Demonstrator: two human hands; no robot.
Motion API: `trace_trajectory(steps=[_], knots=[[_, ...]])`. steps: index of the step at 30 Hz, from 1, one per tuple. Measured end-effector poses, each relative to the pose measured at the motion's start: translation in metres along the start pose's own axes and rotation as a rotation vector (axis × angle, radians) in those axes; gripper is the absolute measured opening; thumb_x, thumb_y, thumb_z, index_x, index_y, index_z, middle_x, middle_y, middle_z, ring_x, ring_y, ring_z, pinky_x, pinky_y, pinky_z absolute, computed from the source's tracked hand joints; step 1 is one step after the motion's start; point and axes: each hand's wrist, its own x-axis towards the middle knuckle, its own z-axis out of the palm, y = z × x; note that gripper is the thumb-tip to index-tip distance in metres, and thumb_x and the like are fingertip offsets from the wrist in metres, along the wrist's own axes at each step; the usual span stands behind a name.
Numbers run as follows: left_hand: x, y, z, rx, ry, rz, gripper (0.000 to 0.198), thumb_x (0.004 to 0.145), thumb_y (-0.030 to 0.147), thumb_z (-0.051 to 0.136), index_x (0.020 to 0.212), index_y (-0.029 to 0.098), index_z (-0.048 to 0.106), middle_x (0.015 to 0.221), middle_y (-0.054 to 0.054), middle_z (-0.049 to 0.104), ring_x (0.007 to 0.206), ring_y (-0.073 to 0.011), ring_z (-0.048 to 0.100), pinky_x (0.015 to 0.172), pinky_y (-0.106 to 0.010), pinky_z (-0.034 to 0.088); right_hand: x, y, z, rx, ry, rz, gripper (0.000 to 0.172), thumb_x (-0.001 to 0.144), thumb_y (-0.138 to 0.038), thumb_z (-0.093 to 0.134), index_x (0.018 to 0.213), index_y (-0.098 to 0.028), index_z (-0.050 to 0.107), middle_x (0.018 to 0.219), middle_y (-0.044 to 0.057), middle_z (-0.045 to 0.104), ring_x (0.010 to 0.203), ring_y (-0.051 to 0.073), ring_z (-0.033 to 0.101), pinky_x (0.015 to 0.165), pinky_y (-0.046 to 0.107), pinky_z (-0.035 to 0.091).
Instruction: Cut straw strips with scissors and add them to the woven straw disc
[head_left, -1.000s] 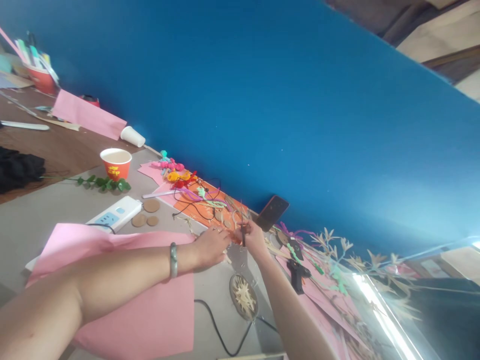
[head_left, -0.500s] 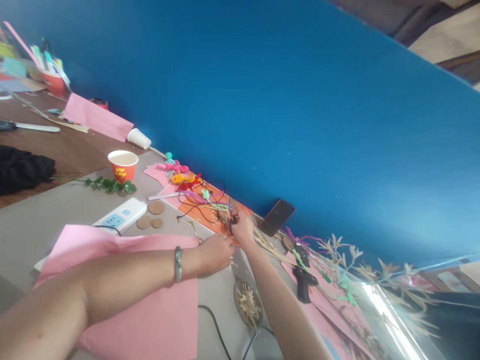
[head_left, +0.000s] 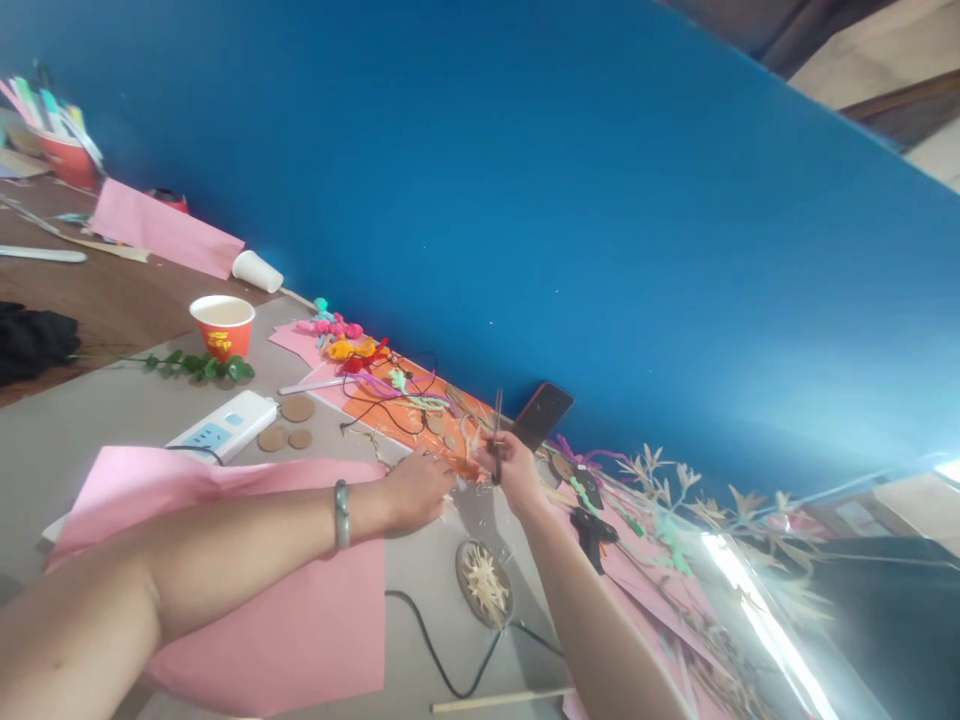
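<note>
Two hands meet over the orange paper: right hand grips scissors upright, left hand pinches straw bits on the table; best snip slowly, fingers clear

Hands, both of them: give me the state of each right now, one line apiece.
Left hand: fingers curled, resting on the table by the straw bits; whether it grips any cannot be told.
Right hand: closed on the scissors, blades pointing up.
</note>
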Motion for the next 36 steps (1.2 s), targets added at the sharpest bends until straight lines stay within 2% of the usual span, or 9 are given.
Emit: trace_trajectory(steps=[7,13,16,18,20,25,28,31,36], knots=[[0.001,-0.001,0.003,-0.053,-0.014,-0.019,0.019,0.074,0.013,0.051,0.089,0.016,0.063,0.091,-0.009,0.065,0.087,-0.0229,0.057,0.086,-0.039,0.033,-0.031,0.004,-0.021,0.187,-0.012,0.031,0.044,0.054,-0.034,0.080,0.088,-0.017,0.059,0.063,-0.003,0.057,0.053,0.010,0.050,0.050,0.022,0.037],[0.002,-0.006,0.014,-0.121,0.023,-0.021,0.014,0.071,0.013,0.052,0.078,0.017,0.063,0.084,-0.005,0.063,0.084,-0.0203,0.055,0.088,-0.039,0.029,-0.044,0.012,-0.020,0.239,-0.046,0.031,0.041,0.055,-0.034,0.080,0.086,-0.019,0.058,0.064,-0.004,0.057,0.054,0.010,0.050,0.052,0.023,0.037],[0.002,-0.006,0.015,-0.150,0.050,-0.033,0.009,0.073,0.020,0.054,0.069,0.017,0.061,0.074,-0.004,0.062,0.080,-0.0192,0.055,0.089,-0.039,0.027,-0.047,0.016,-0.017,0.260,-0.063,0.049,0.041,0.055,-0.033,0.080,0.086,-0.020,0.057,0.062,-0.005,0.055,0.053,0.010,0.048,0.052,0.022,0.036],[0.002,-0.005,0.015,-0.168,0.074,-0.045,0.016,0.077,0.027,0.054,0.066,0.017,0.061,0.072,-0.003,0.062,0.079,-0.0189,0.055,0.090,-0.040,0.026,-0.048,0.018,-0.015,0.267,-0.062,0.057,0.041,0.055,-0.032,0.080,0.086,-0.019,0.056,0.062,-0.005,0.055,0.053,0.009,0.048,0.051,0.022,0.036],[0.002,-0.004,0.014,-0.188,0.096,-0.055,0.019,0.079,0.029,0.053,0.068,0.017,0.062,0.072,-0.003,0.063,0.080,-0.0189,0.055,0.091,-0.040,0.025,-0.050,0.018,-0.013,0.258,-0.057,0.054,0.041,0.055,-0.031,0.080,0.085,-0.019,0.056,0.063,-0.004,0.056,0.053,0.009,0.048,0.051,0.022,0.037],[0.002,0.003,0.011,-0.301,0.134,-0.076,0.016,0.079,0.019,0.050,0.081,0.019,0.066,0.080,-0.003,0.068,0.089,-0.0186,0.057,0.094,-0.039,0.024,-0.059,0.011,-0.009,0.168,-0.090,0.024,0.035,0.061,-0.030,0.075,0.086,-0.018,0.055,0.061,-0.004,0.057,0.054,0.010,0.049,0.054,0.023,0.040],[0.003,0.008,0.009,-0.413,0.167,-0.122,0.015,0.079,0.022,0.052,0.082,0.019,0.067,0.080,-0.003,0.069,0.085,-0.0175,0.059,0.094,-0.037,0.027,-0.063,0.008,-0.006,0.101,-0.109,-0.004,0.032,0.063,-0.031,0.072,0.087,-0.018,0.055,0.060,-0.003,0.058,0.054,0.011,0.051,0.056,0.024,0.043],[0.005,0.012,0.007,-0.536,0.167,-0.200,0.016,0.079,0.027,0.054,0.073,0.017,0.066,0.073,-0.002,0.068,0.075,-0.0159,0.059,0.089,-0.033,0.034,-0.066,0.007,-0.002,0.069,-0.119,-0.023,0.033,0.061,-0.032,0.073,0.085,-0.018,0.056,0.062,-0.002,0.059,0.057,0.013,0.054,0.056,0.025,0.044],[0.005,0.011,0.004,-0.787,0.154,-0.308,0.015,0.076,0.024,0.055,0.068,0.015,0.064,0.067,0.000,0.065,0.064,-0.0129,0.057,0.065,-0.023,0.040,-0.068,0.005,-0.002,0.090,-0.133,-0.003,0.033,0.060,-0.030,0.074,0.085,-0.017,0.056,0.061,-0.003,0.058,0.056,0.012,0.054,0.057,0.024,0.044]])
